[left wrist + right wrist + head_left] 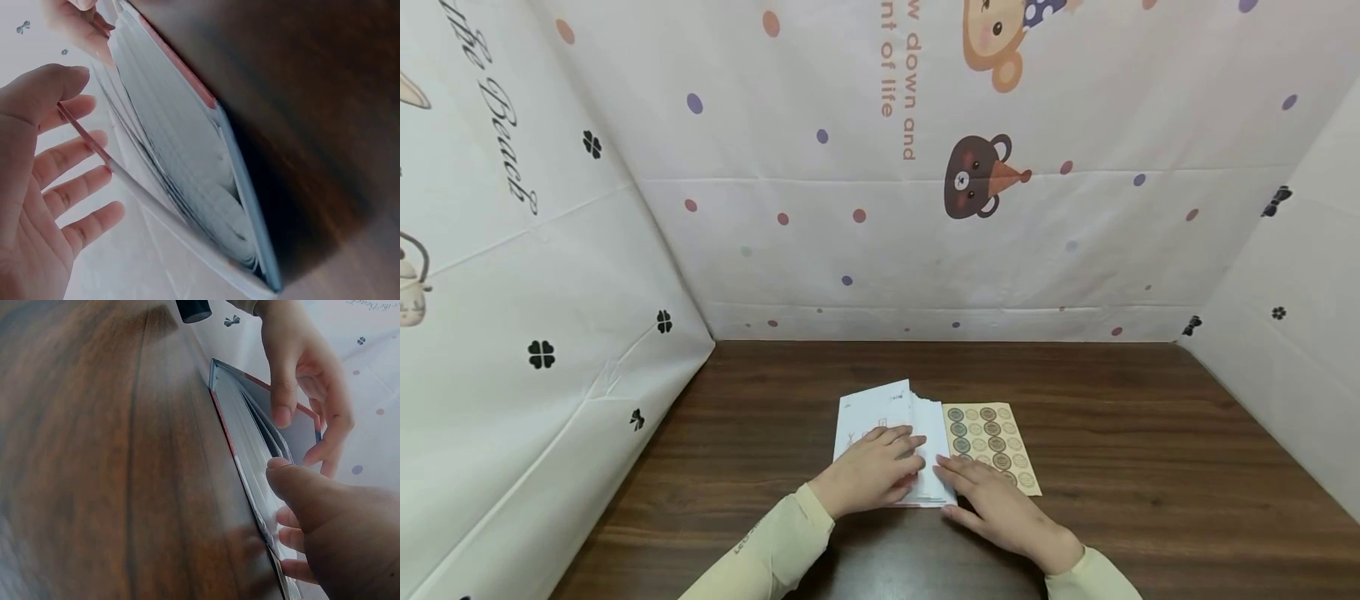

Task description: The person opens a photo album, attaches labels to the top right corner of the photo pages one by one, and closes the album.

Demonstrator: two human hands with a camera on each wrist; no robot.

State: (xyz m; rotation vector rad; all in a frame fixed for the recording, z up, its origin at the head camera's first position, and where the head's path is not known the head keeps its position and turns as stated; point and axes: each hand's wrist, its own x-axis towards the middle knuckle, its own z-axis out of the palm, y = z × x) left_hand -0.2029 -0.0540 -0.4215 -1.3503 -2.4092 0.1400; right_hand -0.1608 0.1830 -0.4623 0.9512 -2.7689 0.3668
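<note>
A thick hardcover book [876, 406] lies on the table, its front cover partly lifted towards the left. My left hand [868, 473] is at that cover; in the left wrist view the cover's edge passes between the thumb and fingers. Loose-looking page edges [181, 137] show between the covers. On the book's right side, my right hand [1000, 508] rests with extended fingertips against the pages. Its thumb [300, 487] is near the lower page edges. Right beside the book, partly beneath the right hand, is a yellowish sheet of round stickers [1026, 467].
The dark wooden table [1150, 433] extends to both sides. White printed cloth stands behind it [775, 258] and along the left and right. A black cylindrical object [194, 309] shows near the left wrist in the right wrist view.
</note>
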